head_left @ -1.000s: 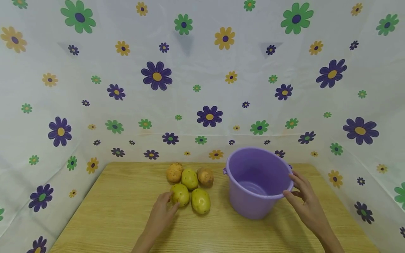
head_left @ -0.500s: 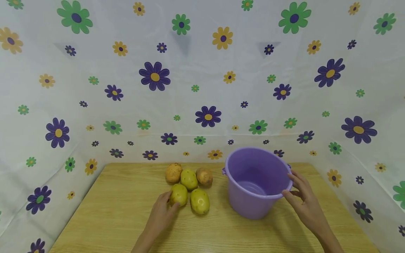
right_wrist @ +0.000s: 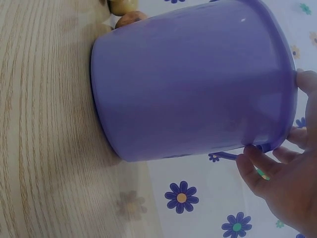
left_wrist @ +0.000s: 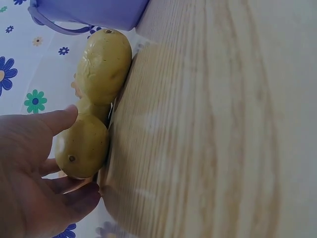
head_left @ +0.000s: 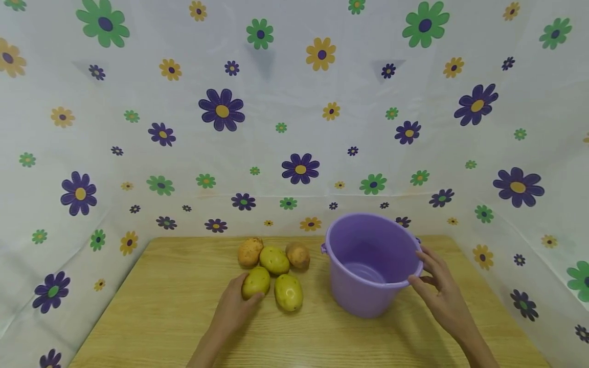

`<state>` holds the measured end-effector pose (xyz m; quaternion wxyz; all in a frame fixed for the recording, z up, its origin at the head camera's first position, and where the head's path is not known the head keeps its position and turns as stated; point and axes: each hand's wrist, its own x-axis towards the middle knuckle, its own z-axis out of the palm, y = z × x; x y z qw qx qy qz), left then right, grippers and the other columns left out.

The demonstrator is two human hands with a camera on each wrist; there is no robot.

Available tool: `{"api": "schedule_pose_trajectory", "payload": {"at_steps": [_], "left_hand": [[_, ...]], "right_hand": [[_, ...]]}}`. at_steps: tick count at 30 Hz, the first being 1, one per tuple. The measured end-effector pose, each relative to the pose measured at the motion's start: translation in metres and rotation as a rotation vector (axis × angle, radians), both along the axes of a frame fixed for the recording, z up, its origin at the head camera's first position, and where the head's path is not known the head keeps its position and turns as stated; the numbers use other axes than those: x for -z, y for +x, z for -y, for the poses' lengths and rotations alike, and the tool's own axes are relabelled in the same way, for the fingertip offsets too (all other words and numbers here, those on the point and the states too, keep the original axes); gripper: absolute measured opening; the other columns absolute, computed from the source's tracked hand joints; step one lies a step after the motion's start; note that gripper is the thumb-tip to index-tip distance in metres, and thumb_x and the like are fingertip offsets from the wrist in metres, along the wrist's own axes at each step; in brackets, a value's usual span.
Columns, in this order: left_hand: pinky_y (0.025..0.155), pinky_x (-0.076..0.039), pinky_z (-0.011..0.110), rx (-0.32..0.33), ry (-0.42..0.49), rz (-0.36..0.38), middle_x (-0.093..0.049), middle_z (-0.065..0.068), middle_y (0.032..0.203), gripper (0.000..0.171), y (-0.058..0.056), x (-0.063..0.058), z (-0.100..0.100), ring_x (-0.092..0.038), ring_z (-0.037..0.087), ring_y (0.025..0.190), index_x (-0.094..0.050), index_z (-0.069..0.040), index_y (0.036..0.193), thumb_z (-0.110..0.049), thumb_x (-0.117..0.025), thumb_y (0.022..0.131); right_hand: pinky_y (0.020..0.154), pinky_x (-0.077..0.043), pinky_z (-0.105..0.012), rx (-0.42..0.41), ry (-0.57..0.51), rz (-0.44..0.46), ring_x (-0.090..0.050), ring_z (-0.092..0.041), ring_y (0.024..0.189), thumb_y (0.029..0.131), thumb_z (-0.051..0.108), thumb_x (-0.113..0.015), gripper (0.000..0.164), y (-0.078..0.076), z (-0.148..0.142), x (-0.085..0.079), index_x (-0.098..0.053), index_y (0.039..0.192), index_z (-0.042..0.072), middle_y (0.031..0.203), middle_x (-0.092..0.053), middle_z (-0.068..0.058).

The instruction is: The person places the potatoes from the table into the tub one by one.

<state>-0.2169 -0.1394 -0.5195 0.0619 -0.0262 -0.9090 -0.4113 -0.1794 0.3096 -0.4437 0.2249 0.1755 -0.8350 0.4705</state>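
My left hand point(head_left: 233, 301) holds a yellow-green potato point(head_left: 256, 283) at the front left of a small cluster. In the left wrist view, the thumb lies on one side of this potato point(left_wrist: 83, 148) and the fingers curl along the other. Just right of it lies another smooth potato point(head_left: 288, 293). Behind them sit a yellow-green potato point(head_left: 274, 260), a browner potato point(head_left: 250, 252) and a brown potato point(head_left: 298, 255). My right hand point(head_left: 443, 296) grips the rim of a purple bucket point(head_left: 363, 296), thumb outside; the right wrist view shows fingers by the handle joint.
A light wood table point(head_left: 152, 306) carries everything. White cloth with printed flowers point(head_left: 299, 128) hangs at the back and both sides. The bucket's inside point(head_left: 368, 255) shows bare walls and floor. Its handle point(left_wrist: 59, 27) hangs on the far side.
My left hand has closed further round the front-left potato, which has shifted slightly left. The potato behind it has turned a little. My right hand stays on the bucket's rim.
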Motion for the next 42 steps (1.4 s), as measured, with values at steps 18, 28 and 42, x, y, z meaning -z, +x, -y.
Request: {"api": "schedule_pose_trajectory", "payload": {"at_steps": [18,28,42], "left_hand": [[0.110,-0.041,0.062,0.013,-0.001,-0.038,-0.053,0.030,0.141,0.071,-0.009,0.010,0.004,-0.050,0.048,0.131,-0.047,0.010,0.145,-0.015,-0.083,0.089],[0.110,-0.040,0.063,0.010,0.039,-0.037,-0.053,0.030,0.141,0.071,-0.009,0.009,0.005,-0.050,0.048,0.132,-0.047,0.009,0.145,-0.017,-0.083,0.089],[0.108,-0.043,0.061,-0.028,0.078,-0.033,-0.057,0.029,0.139,0.070,-0.006,0.007,0.012,-0.053,0.047,0.129,-0.052,0.006,0.144,-0.021,-0.084,0.088]], "right_hand": [[0.093,-0.046,-0.008,-0.013,-0.003,0.000,-0.051,0.001,0.125,0.097,-0.008,-0.063,0.058,0.001,0.002,0.000,-0.042,0.151,-0.008,0.161,-0.030,-0.024],[0.094,-0.046,-0.008,-0.016,-0.001,0.012,-0.050,0.002,0.126,0.098,-0.007,-0.063,0.058,0.001,0.002,0.000,-0.042,0.152,-0.008,0.162,-0.029,-0.023],[0.092,-0.047,-0.008,-0.008,0.001,0.013,-0.050,0.002,0.124,0.099,-0.006,-0.063,0.058,0.001,0.001,-0.002,-0.041,0.152,-0.008,0.161,-0.029,-0.024]]}}
